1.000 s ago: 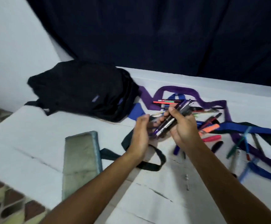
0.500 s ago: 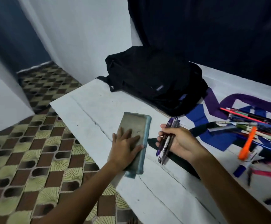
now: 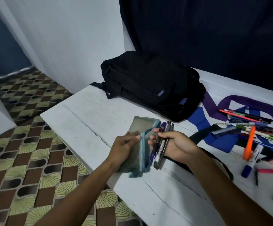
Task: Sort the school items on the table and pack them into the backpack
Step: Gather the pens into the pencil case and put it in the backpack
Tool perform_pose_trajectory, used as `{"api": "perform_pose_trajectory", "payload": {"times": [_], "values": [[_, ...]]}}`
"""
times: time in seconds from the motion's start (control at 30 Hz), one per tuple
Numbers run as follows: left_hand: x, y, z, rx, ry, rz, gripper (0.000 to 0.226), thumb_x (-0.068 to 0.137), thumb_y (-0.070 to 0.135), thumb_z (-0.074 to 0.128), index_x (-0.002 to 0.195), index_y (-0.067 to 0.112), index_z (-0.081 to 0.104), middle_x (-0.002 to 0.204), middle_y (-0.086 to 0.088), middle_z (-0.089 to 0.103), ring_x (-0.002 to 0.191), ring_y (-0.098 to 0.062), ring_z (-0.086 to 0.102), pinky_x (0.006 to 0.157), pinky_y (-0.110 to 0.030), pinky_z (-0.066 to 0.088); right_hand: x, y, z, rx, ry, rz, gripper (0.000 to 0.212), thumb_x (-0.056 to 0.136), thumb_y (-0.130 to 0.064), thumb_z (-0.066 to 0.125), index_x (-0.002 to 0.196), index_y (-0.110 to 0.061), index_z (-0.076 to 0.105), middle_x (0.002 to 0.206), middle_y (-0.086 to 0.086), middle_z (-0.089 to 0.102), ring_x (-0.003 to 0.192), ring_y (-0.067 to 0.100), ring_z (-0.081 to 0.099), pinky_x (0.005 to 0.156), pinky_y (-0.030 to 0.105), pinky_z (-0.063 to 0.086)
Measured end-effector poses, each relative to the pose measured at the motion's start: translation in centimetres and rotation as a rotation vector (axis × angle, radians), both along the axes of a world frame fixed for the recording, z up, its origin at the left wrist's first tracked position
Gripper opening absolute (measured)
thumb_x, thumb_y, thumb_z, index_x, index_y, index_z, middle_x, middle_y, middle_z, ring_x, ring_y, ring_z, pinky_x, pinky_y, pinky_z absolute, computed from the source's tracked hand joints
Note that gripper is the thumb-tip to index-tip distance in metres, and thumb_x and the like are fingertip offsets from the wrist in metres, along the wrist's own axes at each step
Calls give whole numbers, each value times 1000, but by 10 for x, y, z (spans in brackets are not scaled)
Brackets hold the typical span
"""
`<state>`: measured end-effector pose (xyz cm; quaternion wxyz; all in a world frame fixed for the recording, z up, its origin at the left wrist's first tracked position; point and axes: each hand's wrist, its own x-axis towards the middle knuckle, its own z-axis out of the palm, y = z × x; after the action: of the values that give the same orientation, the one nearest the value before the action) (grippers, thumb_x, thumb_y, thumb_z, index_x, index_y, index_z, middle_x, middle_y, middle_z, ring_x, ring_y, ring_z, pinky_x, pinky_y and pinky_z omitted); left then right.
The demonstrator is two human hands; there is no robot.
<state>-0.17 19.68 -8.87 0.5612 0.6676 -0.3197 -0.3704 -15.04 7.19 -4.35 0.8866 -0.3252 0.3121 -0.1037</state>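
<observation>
A grey-green pencil pouch (image 3: 141, 126) with a light blue zip edge lies on the white table (image 3: 87, 116). My left hand (image 3: 124, 147) pinches the pouch's near zip edge between thumb and fingers. My right hand (image 3: 173, 144) grips a bundle of pens and markers (image 3: 161, 144), upright beside the pouch, and its fingertips touch the pouch's other edge. The black backpack (image 3: 148, 85) lies closed and flat at the back of the table. More pens, pencils and an orange marker (image 3: 249, 141) are scattered at the right.
Purple, blue and black straps (image 3: 249, 101) lie tangled under the loose stationery on the right. A glue stick with a blue cap (image 3: 250, 159) lies near the right edge. The table's left edge drops to a patterned tile floor (image 3: 26, 152). A dark curtain hangs behind.
My left hand went from lying flat on the pouch to pinching its zip edge. My right hand brought the pen bundle up against the pouch. The view swung slightly right.
</observation>
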Motion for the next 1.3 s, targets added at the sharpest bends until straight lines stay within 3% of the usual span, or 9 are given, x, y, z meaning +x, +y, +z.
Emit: {"api": "perform_pose_trajectory", "payload": {"times": [0.13, 0.27, 0.4, 0.5, 0.6, 0.77, 0.9, 1.1, 1.3], "values": [[11, 5, 11, -131, 344, 62, 35, 84, 31, 69, 100, 1, 73, 98, -23, 70, 88, -34, 63, 83, -48, 54, 14, 3, 1, -21, 87, 44, 16, 94, 2, 44, 101, -6, 56, 85, 16, 69, 74, 29, 71, 71, 41, 57], [20, 6, 10, -199, 549, 10, 41, 88, 26, 68, 113, -6, 64, 101, -29, 62, 89, -37, 58, 83, -49, 50, 27, 4, 3, -24, 151, 72, 12, 94, 0, 48, 97, -2, 59, 88, 18, 69, 82, 31, 71, 82, 46, 54], [20, 4, 10, -204, 515, 41, 40, 87, 24, 61, 109, -9, 63, 91, -23, 67, 76, -30, 63, 65, -34, 57, 45, 6, 9, 7, 166, 35, 31, 86, -1, 51, 117, -2, 58, 102, 17, 63, 95, 30, 63, 94, 45, 48], [23, 2, 10, -222, 515, 51, 45, 86, 25, 61, 112, -12, 60, 101, -26, 64, 89, -34, 60, 76, -40, 55, 57, 8, 12, 33, 165, -46, 39, 79, -3, 51, 118, -7, 53, 105, 16, 55, 89, 28, 58, 94, 43, 46], [26, -1, 10, -213, 500, 70, 46, 85, 25, 61, 114, -10, 61, 105, -27, 63, 93, -32, 59, 79, -38, 55, 65, 8, 13, 62, 143, -145, 29, 88, -9, 44, 114, -3, 54, 105, 18, 57, 85, 31, 58, 89, 45, 46], [32, -5, 9, -213, 487, 83, 45, 84, 26, 61, 115, -7, 64, 118, -35, 60, 100, -35, 58, 98, -52, 45, 70, 6, 18, 12, 148, -147, 40, 95, -26, 42, 120, 4, 51, 106, 25, 59, 97, 40, 57, 96, 50, 37], [30, -8, 6, -184, 362, 73, 40, 82, 29, 64, 105, -4, 69, 99, -21, 69, 89, -25, 61, 83, -36, 52, 55, 2, 19, -126, 204, -139, 39, 98, -25, 47, 124, 4, 48, 127, 24, 48, 121, 41, 48, 102, 45, 40], [14, -15, 3, -71, -92, -48, 14, 87, 23, 69, 94, 13, 76, 95, 5, 74, 88, -7, 66, 76, -17, 50, -15, -24, 23, -315, 316, -237, 25, 98, -18, 47, 106, 2, 60, 115, 23, 63, 90, 33, 68, 70, 38, 56], [-14, -46, 23, -71, -632, -196, 26, 73, 32, 83, 96, 25, 73, 94, 28, 61, 94, 18, 54, 79, 0, 39, -95, -45, 30, -346, 382, -288, 26, 97, -18, 48, 109, 1, 62, 106, 20, 70, 90, 34, 70, 70, 37, 58]]}}
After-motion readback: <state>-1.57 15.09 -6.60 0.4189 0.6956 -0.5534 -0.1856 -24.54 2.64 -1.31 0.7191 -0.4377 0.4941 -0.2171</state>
